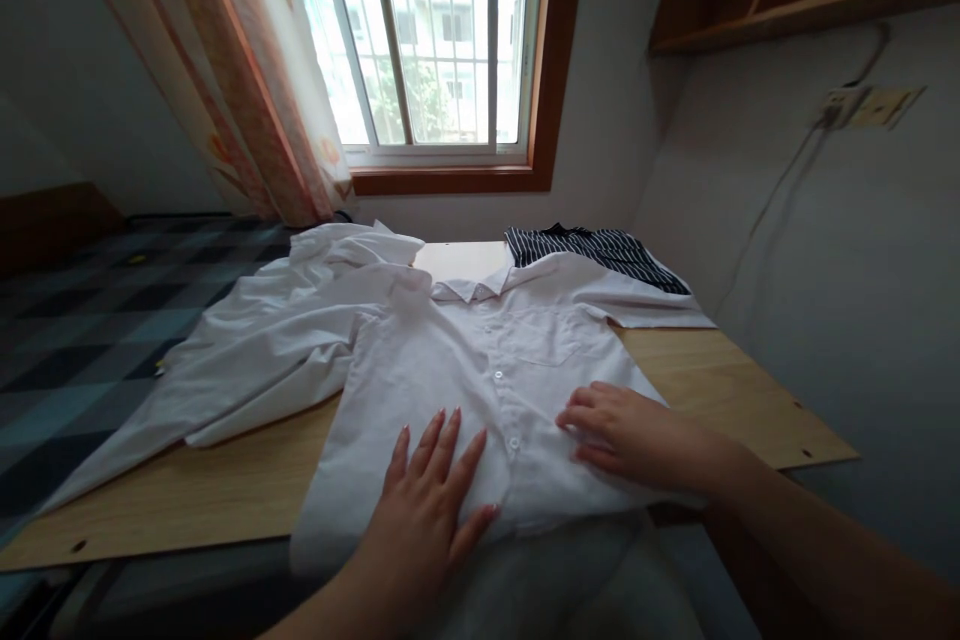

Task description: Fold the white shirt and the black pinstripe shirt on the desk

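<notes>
A white button-up shirt (420, 360) lies front side up on a wooden board, its collar toward the window and its hem at the near edge. My left hand (424, 500) rests flat on the shirt's lower left front, fingers spread. On the lower right front, beside the button placket, lies my right hand (619, 425), its fingers extended and slightly bent against the cloth. Neither hand grips anything. One sleeve stretches right across the board; the left sleeve lies by another rumpled white garment, and where the two meet is hard to make out.
The wooden board (712, 380) shows at both sides of the shirt. A black-and-white striped garment (600, 255) lies folded at the back right. Checked bedding (90, 320) spreads at left, below a patterned curtain (247, 70). A cable hangs from a wall socket (874, 108) at right.
</notes>
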